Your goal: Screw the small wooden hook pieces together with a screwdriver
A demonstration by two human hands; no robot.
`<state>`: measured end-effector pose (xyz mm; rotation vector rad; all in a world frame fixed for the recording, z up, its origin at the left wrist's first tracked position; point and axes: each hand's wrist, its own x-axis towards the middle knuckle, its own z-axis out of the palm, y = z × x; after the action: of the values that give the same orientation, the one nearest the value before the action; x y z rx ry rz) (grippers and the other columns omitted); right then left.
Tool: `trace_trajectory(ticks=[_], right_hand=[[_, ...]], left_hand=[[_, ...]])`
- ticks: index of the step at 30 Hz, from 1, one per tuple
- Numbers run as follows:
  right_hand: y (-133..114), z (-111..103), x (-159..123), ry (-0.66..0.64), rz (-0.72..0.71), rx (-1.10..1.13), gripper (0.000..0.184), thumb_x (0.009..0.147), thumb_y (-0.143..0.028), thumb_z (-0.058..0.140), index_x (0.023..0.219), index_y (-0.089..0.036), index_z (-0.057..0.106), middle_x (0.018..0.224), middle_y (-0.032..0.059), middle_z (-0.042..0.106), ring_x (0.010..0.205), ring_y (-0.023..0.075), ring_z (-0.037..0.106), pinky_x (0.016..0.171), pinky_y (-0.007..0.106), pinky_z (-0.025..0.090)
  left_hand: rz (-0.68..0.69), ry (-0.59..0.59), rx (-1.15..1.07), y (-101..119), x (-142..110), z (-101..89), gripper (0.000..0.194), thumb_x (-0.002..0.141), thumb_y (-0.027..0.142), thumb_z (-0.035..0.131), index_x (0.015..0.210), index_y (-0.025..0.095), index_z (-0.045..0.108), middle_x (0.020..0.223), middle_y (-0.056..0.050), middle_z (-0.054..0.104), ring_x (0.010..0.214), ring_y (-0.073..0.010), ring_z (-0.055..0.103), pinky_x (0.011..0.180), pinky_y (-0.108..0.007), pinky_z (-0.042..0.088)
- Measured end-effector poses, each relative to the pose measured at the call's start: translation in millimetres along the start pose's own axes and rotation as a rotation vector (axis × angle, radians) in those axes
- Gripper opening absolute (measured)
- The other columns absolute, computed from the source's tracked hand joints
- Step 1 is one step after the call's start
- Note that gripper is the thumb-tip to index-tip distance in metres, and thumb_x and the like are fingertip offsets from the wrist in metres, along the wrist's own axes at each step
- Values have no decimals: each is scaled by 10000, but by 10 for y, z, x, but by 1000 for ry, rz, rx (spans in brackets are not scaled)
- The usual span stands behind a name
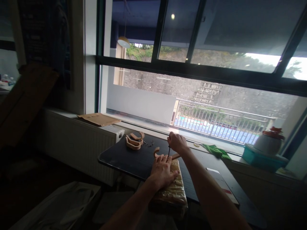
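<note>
My right hand point(177, 143) is closed around the handle of a screwdriver, whose thin dark shaft point(169, 151) points down at a light curved wooden piece point(156, 152). Fingers stretched out, my left hand point(163, 171) lies flat on a block wrapped in shiny brown tape point(177, 187), with its fingertips against the wooden piece. Part of that piece is hidden behind the fingers; its straight end point(176, 156) shows under my right wrist. The screwdriver's tip cannot be made out.
Bent wooden hooks point(134, 142) and several small screws point(150, 144) lie on the dark table point(115, 156). A flat white-and-dark object point(222, 185) rests at the right. On the sill are a green cloth point(216, 151), a teal box point(260, 158) and a brown envelope point(98, 119).
</note>
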<state>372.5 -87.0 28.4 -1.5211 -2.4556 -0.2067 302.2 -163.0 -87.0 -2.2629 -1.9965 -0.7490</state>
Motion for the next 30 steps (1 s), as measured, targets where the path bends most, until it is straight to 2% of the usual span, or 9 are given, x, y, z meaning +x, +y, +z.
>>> trace_trajectory(ticks=[8, 16, 19, 25, 30], right_hand=[[49, 37, 10, 46, 23, -22, 293, 917, -380, 493, 1090, -158, 575, 1008, 53, 627, 838, 162, 613, 754, 367, 505], [144, 264, -78, 151, 137, -24, 347, 961, -324, 249, 1085, -176, 536, 928, 129, 682, 847, 244, 633, 663, 310, 378], [148, 227, -81, 146, 111, -18, 328, 946, -331, 276, 1067, -181, 541, 924, 127, 685, 820, 244, 632, 631, 300, 357], [203, 66, 0, 51, -21, 10, 250, 870, -364, 433, 996, -210, 584, 865, 78, 691, 744, 208, 617, 557, 266, 319], [311, 47, 77, -7, -72, 32, 251, 850, -374, 457, 940, -196, 610, 851, 74, 683, 716, 191, 592, 534, 260, 304]], left_hand=[[10, 20, -8, 0, -12, 10, 681, 844, 608, 360, 1354, 161, 419, 1363, -107, 458, 1283, -303, 332, 1096, -425, 160], [17, 13, -15, -16, -8, 58, 721, 847, 616, 362, 1374, 124, 380, 1381, -139, 434, 1294, -316, 306, 1093, -435, 141], [23, 23, -15, -7, -14, 45, 726, 847, 619, 362, 1366, 112, 392, 1369, -150, 443, 1285, -318, 315, 1094, -436, 138], [23, 12, -18, 2, -13, 7, 727, 842, 624, 363, 1368, 124, 394, 1378, -142, 435, 1287, -317, 309, 1091, -442, 157], [25, -7, -28, -3, -11, 2, 722, 845, 621, 367, 1379, 136, 383, 1398, -123, 420, 1297, -314, 294, 1098, -438, 147]])
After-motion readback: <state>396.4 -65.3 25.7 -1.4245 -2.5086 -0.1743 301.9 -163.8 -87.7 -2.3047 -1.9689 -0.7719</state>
